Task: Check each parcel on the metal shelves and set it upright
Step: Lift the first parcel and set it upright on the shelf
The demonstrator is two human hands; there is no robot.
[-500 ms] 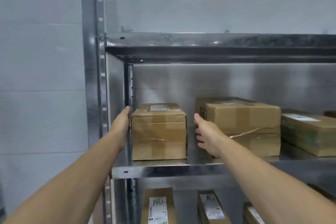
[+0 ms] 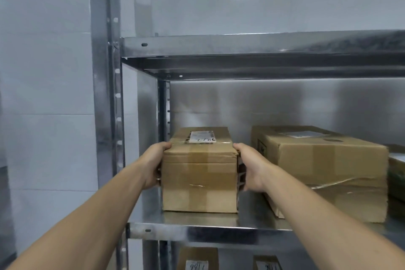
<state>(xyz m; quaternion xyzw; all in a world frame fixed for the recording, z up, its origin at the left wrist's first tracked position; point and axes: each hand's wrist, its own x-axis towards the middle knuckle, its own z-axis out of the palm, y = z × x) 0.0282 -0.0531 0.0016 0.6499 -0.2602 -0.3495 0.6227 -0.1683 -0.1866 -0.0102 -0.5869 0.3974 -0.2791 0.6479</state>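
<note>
Parcel (image 2: 199, 173), taped brown cardboard, sits at left end of the metal shelf (image 2: 219, 231), close to the corner post (image 2: 105, 94). Left hand (image 2: 153, 166) flat on parcel's left side, right hand (image 2: 249, 166) on its right side; parcel clamped between both. Fingers wrap behind the side faces, mostly hidden, so spread can't be told; thumbs rest at top edge. White label (image 2: 202, 137) on parcel top, handwriting upside down. One bigger box (image 2: 324, 171) right of the parcel, apart from it. Two labelled boxes (image 2: 197, 258) below the parcel, next level down. Sliver of another box (image 2: 397, 173) at far right.
</note>
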